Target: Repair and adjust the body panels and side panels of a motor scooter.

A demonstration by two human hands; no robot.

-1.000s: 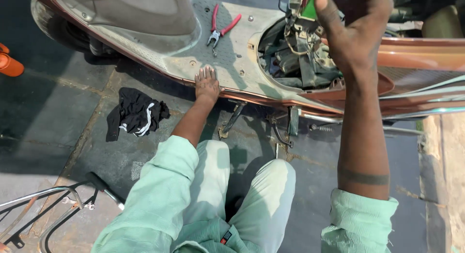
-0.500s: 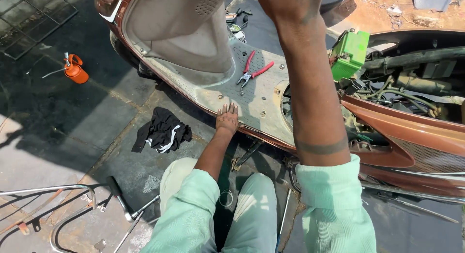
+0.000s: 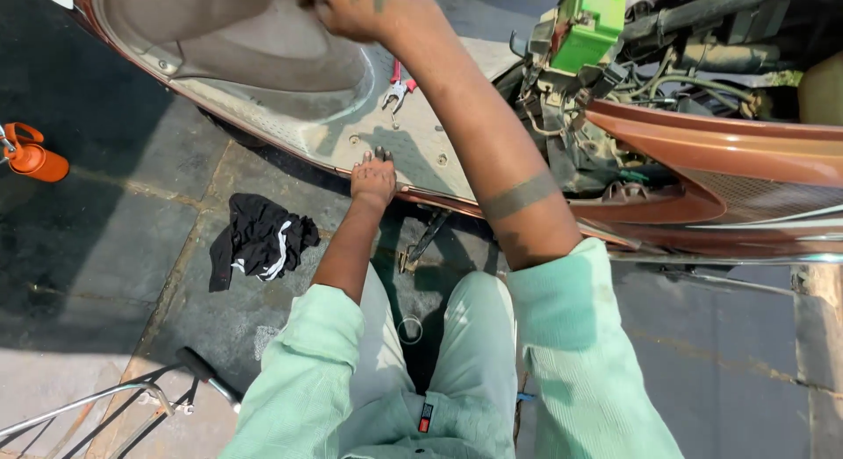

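While the left hand is staying planted on the near edge of the footboard, fingers spread flat and gripping nothing, the right hand is reaching further than half a second ago, now well past the pliers and arriving at the grey front panel that rises from the footboard's far-left end. Its fingers are curling at that panel, but whether they are closing on anything I cannot tell; the hand is cut by the frame top. Judged from this, work is shifting from the open engine bay toward the panel. Right of the footboard, the green battery and wiring are crowding the forearm's path. Below the footboard's near edge, the stand is hanging by the knees; left of it, pavement around the black rag is offering room, with the orange can well apart.
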